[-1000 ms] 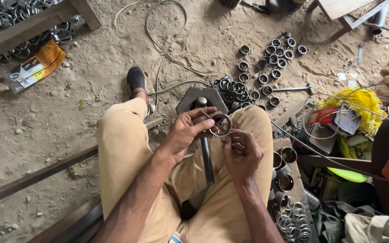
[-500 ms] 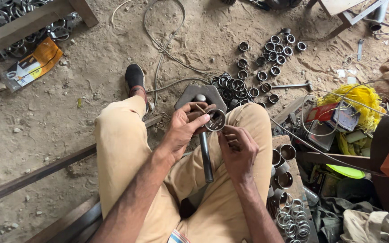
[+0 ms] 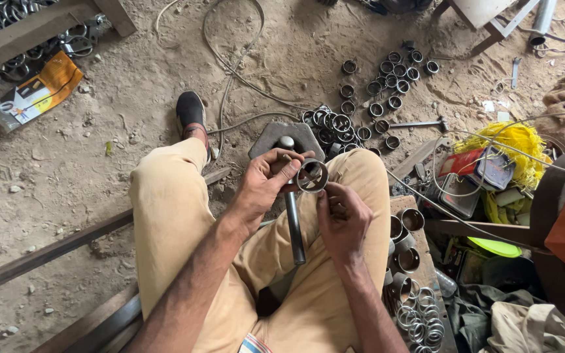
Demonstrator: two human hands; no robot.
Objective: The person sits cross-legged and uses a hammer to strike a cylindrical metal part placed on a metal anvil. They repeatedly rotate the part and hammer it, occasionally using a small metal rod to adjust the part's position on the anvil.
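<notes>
Person seated on dirt floor (image 3: 99,163), knees apart in tan trousers (image 3: 165,196). Left hand (image 3: 266,183) and right hand (image 3: 341,219) meet over the lap, above an upright steel rod (image 3: 293,222) standing on a flat metal plate (image 3: 266,138) between the legs. Left fingers (image 3: 289,171) pinch the rim of a short metal ring (image 3: 312,175), held just right of the rod's top. Right fingers curl narrow under the ring, touching its lower edge. Loose metal rings (image 3: 374,91) lie scattered on the floor beyond the knees. More rings (image 3: 420,320) piled by the right thigh; yellow cord (image 3: 511,140) and clutter at right.
</notes>
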